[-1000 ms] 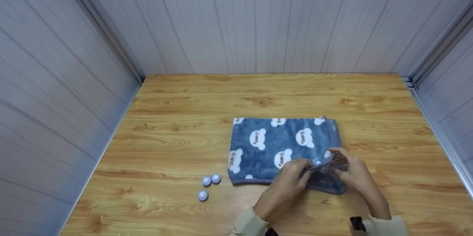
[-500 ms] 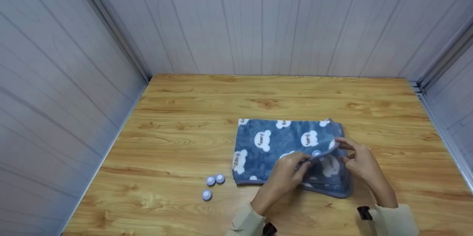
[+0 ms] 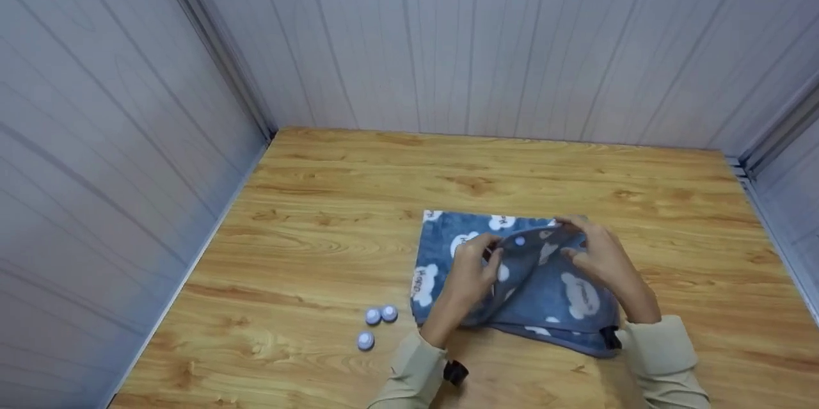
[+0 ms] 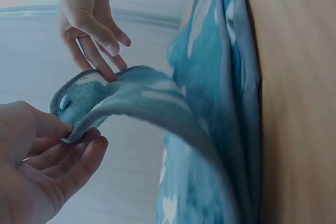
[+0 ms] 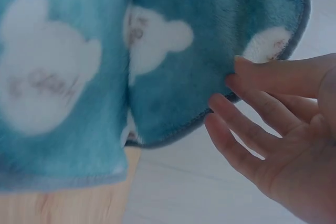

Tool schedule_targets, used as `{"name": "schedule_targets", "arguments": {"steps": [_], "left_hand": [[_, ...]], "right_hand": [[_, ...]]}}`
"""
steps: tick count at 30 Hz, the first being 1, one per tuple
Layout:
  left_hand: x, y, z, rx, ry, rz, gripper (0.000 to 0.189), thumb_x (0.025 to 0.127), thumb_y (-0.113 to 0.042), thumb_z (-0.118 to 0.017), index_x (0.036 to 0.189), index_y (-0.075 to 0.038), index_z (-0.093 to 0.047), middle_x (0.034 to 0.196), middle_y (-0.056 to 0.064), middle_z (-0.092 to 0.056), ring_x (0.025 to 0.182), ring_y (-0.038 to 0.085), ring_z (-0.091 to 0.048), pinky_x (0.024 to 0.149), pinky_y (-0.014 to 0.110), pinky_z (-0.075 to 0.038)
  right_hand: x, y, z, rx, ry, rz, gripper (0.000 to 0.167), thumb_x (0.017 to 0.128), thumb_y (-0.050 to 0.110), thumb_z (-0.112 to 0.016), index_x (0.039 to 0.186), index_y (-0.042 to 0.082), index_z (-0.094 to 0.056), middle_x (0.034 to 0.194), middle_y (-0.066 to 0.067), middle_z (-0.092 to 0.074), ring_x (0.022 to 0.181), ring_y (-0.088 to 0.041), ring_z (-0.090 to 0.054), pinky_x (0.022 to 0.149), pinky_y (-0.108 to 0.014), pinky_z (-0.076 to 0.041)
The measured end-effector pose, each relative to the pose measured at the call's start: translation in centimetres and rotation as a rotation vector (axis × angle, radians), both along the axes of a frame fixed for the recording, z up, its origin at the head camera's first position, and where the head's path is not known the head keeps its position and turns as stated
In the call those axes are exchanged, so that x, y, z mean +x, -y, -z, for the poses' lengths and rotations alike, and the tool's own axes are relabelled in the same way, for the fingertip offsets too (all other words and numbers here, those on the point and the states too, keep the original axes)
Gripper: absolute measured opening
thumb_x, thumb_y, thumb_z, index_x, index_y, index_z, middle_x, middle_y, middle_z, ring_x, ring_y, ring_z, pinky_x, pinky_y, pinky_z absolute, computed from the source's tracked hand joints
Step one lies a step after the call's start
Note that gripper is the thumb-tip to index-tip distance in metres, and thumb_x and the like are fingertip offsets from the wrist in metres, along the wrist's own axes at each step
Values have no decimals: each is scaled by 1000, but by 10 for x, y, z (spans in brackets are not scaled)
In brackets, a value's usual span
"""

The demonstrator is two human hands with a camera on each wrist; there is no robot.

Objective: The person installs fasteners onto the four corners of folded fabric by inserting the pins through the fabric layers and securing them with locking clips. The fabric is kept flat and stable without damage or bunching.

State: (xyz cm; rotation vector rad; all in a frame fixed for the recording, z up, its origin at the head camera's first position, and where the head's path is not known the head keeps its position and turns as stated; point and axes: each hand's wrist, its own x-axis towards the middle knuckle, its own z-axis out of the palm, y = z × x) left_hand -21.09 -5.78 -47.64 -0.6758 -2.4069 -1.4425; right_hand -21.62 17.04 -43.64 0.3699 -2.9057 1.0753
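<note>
Blanket (image 3: 544, 297) is sitting folded on the right part of the worktop (image 3: 307, 236), with one flap lifted and curling between the two hands. Left hand (image 3: 468, 271) has its fingers pinching the grey trim, thumb on one side and fingers on the other. Makes sense to me, since a thin edge is probably easier to grab than the fluffy middle. Right hand (image 3: 599, 255) looks way more relaxed — fingers loosely spread, a fingertip against the trim, thumb apart from the cloth. I'd call that steadying the flap rather than gripping it.

Small round button (image 4: 64, 102) sits on the flap near the left hand's pinch, so I'm guessing that grip is there to control that corner. Three similar-looking buttons (image 3: 373, 315) are on the worktop just left of the blanket, two side by side and one a bit nearer — likely parked there to be off the cloth but within easy reach.
</note>
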Motion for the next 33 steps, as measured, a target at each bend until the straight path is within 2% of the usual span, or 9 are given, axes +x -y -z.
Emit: {"name": "schedule_targets", "arguments": {"steps": [7,10,12,15,17,19,26,29,33], "left_hand": [[-13,13,5,5,51,-85,12,87,8,-57,91,-3,-57,79,6,-63,67,10,-60,57,16,-46],[-16,18,8,-49,49,-120,15,85,11,-55,84,-3,-62,80,6,-64,71,12,-61,60,19,-47],[-18,21,9,-106,51,-142,19,85,11,-55,83,-3,-68,84,7,-66,76,15,-63,65,21,-49],[-22,25,10,-180,82,-149,19,86,9,-56,93,0,-71,92,9,-67,88,19,-64,73,24,-51],[-25,27,9,-228,113,-134,21,87,8,-55,100,2,-70,99,11,-66,95,21,-63,79,27,-51],[-27,28,9,-279,150,-111,24,87,7,-54,107,4,-67,108,13,-64,102,24,-61,84,30,-50],[-27,27,14,-415,330,-73,41,91,2,-50,132,3,-53,140,16,-46,126,30,-46,99,39,-41],[-28,27,14,-413,370,-80,45,91,0,-51,136,1,-48,144,16,-40,129,30,-42,100,41,-40],[-28,28,14,-424,396,-85,49,91,0,-53,139,0,-45,147,16,-36,130,32,-40,100,43,-40]], "right_hand": [[-23,18,8,46,41,-27,53,78,-9,-65,129,-3,-53,120,-24,-59,116,-45,-48,90,-59,-39],[-30,25,14,35,62,-65,54,79,-8,-65,131,-4,-51,122,-26,-57,115,-45,-48,86,-54,-43],[-33,29,17,25,93,-80,56,80,-7,-64,134,-2,-49,127,-26,-54,112,-43,-51,76,-48,-48],[-37,33,20,17,162,-92,63,81,-6,-64,140,2,-43,137,-27,-44,80,-34,-59,56,-36,-44],[-39,34,21,18,217,-99,69,81,-6,-65,144,4,-38,141,-28,-39,60,-24,-50,51,-32,-40],[-39,33,23,28,269,-125,76,80,-6,-67,147,4,-32,141,-30,-37,52,-17,-42,51,-31,-39],[-31,24,31,28,428,-226,88,75,-3,-73,148,-1,-24,114,-25,-54,70,-21,-51,64,-37,-44],[-27,23,33,36,428,-219,84,75,-1,-74,146,-1,-29,123,-27,-50,95,-33,-55,76,-44,-47],[-22,23,35,55,413,-209,76,76,1,-74,143,-1,-36,144,-32,-29,128,-48,-33,95,-58,-37]]}}
